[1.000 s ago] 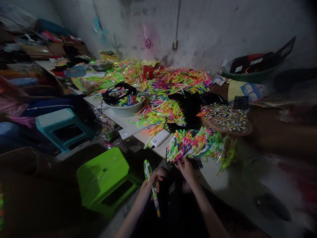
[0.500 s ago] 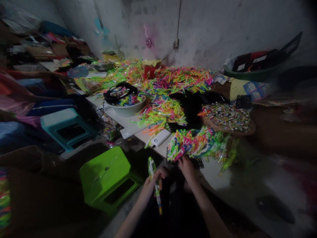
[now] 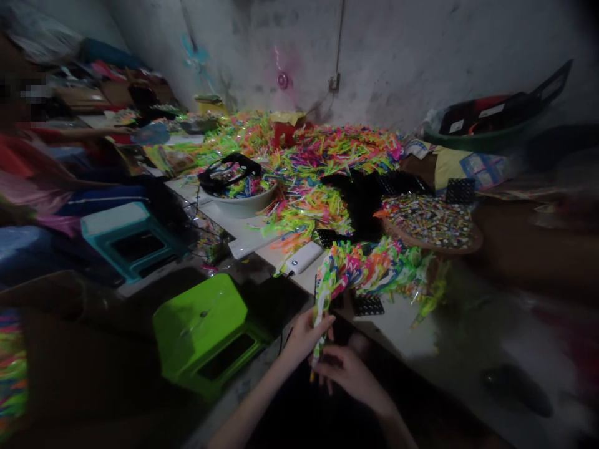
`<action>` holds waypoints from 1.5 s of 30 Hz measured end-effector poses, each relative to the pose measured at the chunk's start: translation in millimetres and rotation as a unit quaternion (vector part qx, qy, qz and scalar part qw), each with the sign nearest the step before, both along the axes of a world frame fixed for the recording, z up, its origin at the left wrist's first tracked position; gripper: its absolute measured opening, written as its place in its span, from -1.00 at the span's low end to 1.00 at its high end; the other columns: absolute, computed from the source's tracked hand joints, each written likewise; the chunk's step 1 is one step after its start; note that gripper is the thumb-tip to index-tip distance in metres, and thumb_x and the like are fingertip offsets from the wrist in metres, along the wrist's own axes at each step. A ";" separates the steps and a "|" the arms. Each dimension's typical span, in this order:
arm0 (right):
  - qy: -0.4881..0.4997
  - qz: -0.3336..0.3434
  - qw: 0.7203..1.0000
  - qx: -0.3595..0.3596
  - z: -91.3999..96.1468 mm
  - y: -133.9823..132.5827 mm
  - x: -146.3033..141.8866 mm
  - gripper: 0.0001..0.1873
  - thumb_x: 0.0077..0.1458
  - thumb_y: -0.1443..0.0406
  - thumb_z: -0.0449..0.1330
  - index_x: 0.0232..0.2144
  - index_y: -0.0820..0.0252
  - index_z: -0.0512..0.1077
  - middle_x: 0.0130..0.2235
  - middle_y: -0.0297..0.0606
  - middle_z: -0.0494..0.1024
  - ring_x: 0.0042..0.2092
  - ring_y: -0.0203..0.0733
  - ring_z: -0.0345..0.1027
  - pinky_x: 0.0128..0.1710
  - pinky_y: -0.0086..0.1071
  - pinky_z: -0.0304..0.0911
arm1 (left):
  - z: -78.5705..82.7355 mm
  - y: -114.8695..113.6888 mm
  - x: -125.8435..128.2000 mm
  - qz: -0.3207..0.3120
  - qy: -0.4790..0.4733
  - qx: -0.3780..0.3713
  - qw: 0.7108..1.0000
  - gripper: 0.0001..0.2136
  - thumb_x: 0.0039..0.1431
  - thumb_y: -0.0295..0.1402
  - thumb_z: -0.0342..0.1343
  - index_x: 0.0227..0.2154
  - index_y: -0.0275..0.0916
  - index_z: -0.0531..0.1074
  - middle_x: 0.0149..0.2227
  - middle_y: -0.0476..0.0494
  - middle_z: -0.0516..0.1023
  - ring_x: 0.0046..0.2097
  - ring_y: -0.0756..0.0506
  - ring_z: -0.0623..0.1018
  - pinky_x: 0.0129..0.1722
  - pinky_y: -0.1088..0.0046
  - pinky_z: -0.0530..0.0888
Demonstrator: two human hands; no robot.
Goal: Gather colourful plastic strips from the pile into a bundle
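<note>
Hands are now meeting just right of the green stool [image 3: 201, 324]. Left hand [image 3: 304, 335] is gripping a slim colourful toy [image 3: 320, 312] upright, having shifted rightward. Right hand [image 3: 349, 376], earlier up at the black grid [image 3: 369, 305], is pinching its lower end. Its top is blurring into the bright bundle [image 3: 369, 268] behind; no writing is readable.

The scene is dim, with most light falling on the wall [image 3: 397, 56] in the upper centre and the neon-coloured heap [image 3: 322, 168] at mid-frame. The lower part and the corners sink into deep shadow. Edges smear and bend from wide-angle distortion, worst on the right and left sides.
</note>
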State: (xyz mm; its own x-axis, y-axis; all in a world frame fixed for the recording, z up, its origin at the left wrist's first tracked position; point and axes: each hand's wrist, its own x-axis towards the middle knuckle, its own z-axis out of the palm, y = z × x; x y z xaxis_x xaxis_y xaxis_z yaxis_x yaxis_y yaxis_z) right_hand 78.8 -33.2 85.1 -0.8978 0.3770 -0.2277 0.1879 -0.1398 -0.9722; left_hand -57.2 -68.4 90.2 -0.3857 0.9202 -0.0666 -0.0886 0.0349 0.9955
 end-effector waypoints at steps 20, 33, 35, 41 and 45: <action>-0.050 -0.252 0.905 0.339 -71.9 98.7 -31.1 -0.65 0.00 0.05 0.10 -0.44 0.23 0.46 -0.43 -0.09 0.57 -0.39 -0.06 0.47 -0.36 -0.31 0.35 | -62.2 3.1 -32.8 0.040 -0.074 -0.065 0.994 -0.68 0.04 -0.05 0.02 -0.43 -0.26 0.36 -0.54 0.01 0.45 -0.51 0.02 0.41 -0.50 0.54 0.28; -0.087 -0.206 0.880 0.420 -68.5 103.0 -35.3 -0.81 0.04 0.25 0.12 -0.36 0.25 0.48 -0.36 -0.11 0.57 -0.30 -0.09 0.45 -0.26 -0.34 0.31 | -51.5 5.0 -22.8 0.025 -0.079 -0.049 0.995 -0.69 0.02 -0.06 0.05 -0.44 -0.26 0.38 -0.47 -0.02 0.48 -0.48 0.01 0.40 -0.45 0.53 0.31; -0.094 -0.202 0.876 0.428 -63.4 103.2 -37.6 -0.84 0.02 0.28 0.14 -0.36 0.23 0.48 -0.35 -0.10 0.57 -0.28 -0.08 0.45 -0.23 -0.33 0.29 | -50.9 6.4 -22.1 0.024 -0.079 -0.049 0.995 -0.69 0.01 -0.06 0.06 -0.44 -0.25 0.38 -0.48 -0.02 0.48 -0.48 0.01 0.41 -0.45 0.53 0.31; -0.115 -0.215 0.872 0.425 -58.2 101.7 -45.5 -0.87 0.01 0.34 0.17 -0.34 0.25 0.48 -0.31 -0.08 0.56 -0.23 -0.08 0.44 -0.20 -0.34 0.28 | -48.8 7.7 -17.9 0.004 -0.070 -0.048 0.996 -0.69 0.00 -0.06 0.06 -0.45 -0.25 0.38 -0.48 -0.02 0.47 -0.48 0.00 0.40 -0.44 0.52 0.31; -0.113 -0.233 0.884 0.390 -51.2 88.8 -30.8 -0.78 -0.07 0.31 0.24 -0.29 0.23 0.45 -0.32 -0.19 0.57 -0.28 -0.16 0.45 -0.26 -0.40 0.31 | -49.5 3.9 -14.4 -0.003 -0.061 -0.060 0.996 -0.67 -0.03 -0.05 0.08 -0.44 -0.25 0.40 -0.47 -0.04 0.48 -0.46 -0.02 0.41 -0.42 0.50 0.32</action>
